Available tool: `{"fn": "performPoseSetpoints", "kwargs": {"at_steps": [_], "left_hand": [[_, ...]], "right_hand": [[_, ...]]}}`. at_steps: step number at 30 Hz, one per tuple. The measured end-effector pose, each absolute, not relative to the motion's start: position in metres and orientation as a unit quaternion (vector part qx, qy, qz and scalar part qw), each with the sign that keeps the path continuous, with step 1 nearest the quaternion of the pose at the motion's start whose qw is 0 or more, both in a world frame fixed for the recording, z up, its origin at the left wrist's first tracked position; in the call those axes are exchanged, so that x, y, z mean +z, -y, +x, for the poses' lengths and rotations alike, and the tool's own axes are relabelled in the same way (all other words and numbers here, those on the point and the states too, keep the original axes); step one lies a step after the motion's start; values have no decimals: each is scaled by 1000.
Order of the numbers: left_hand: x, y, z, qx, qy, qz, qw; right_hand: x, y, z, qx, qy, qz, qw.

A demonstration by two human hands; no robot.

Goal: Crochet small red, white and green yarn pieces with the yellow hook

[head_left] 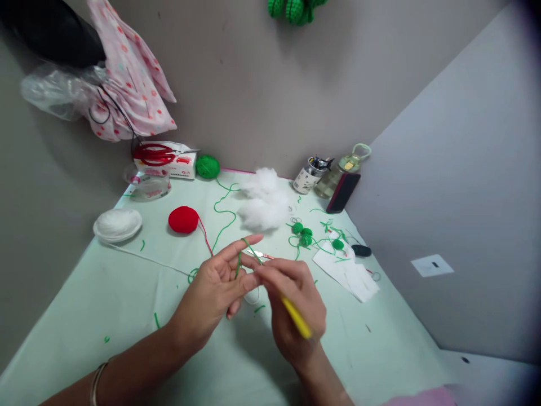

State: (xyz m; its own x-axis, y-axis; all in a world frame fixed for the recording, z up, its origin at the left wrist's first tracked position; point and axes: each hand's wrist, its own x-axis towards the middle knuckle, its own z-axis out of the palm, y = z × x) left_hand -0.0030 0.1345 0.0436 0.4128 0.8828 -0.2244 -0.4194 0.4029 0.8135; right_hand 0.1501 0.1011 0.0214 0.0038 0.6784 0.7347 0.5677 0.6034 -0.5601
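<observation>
Green yarn (239, 260) loops over the raised index finger of my left hand (220, 282), and that hand's thumb and fingers pinch close to the hook's tip. My right hand (293, 301) grips a crochet hook by its yellow handle (297, 318). The two hands meet above the middle of the table, fingertips touching or nearly so. Whatever small stitches sit between them are hidden by the fingers. Just beyond lie small scissors (257, 255), partly covered by my hands. A green strand runs back toward a green yarn ball (208, 167).
A red yarn ball (183, 219) and a white yarn ball (118, 225) lie to the left. White stuffing (264, 203) sits at the back. Small green crocheted balls (306, 235), white paper (350, 270), a phone (343, 193), a bottle (333, 177) and a pen cup (307, 176) stand or lie right.
</observation>
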Motion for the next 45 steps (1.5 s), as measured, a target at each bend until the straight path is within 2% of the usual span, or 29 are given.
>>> {"fn": "performPoseSetpoints", "kwargs": {"at_steps": [2, 3, 7, 9, 12, 19, 24, 29, 34, 37, 38, 40, 43, 45], "left_hand": [[44, -137, -5, 396, -320, 300, 807], [45, -138, -6, 383, -310, 270, 827], [46, -144, -9, 391, -289, 216, 847], [45, -144, -8, 403, -292, 251, 830], [43, -141, -6, 405, -309, 317, 800], [43, -141, -8, 391, -315, 370, 781], [45, -142, -11, 399, -332, 378, 767], [45, -142, -11, 410, -344, 388, 751], [42, -137, -6, 432, -363, 399, 723], [41, -136, -2, 420, -330, 343, 773], [41, -136, -2, 405, -313, 314, 800], [43, -139, -4, 379, -291, 265, 837], [46, -142, -9, 386, -290, 246, 840], [47, -142, -9, 393, -295, 264, 830]], "right_hand": [[20, -100, 151, 2, 724, -432, 538], [22, -101, 153, 21, 716, -432, 548], [31, -107, 159, 242, 588, -420, 648], [33, -109, 158, 320, 558, -400, 653], [31, -110, 156, 357, 550, -407, 636], [33, -115, 158, 454, 450, -391, 662], [34, -109, 159, 411, 494, -409, 648], [36, -103, 160, 298, 580, -445, 614], [29, -101, 159, 88, 715, -421, 552], [20, -99, 157, -83, 755, -429, 488], [18, -99, 157, -106, 755, -432, 483], [18, -100, 158, -53, 734, -434, 520], [25, -106, 161, 144, 638, -428, 624], [30, -111, 161, 232, 593, -419, 648]]}}
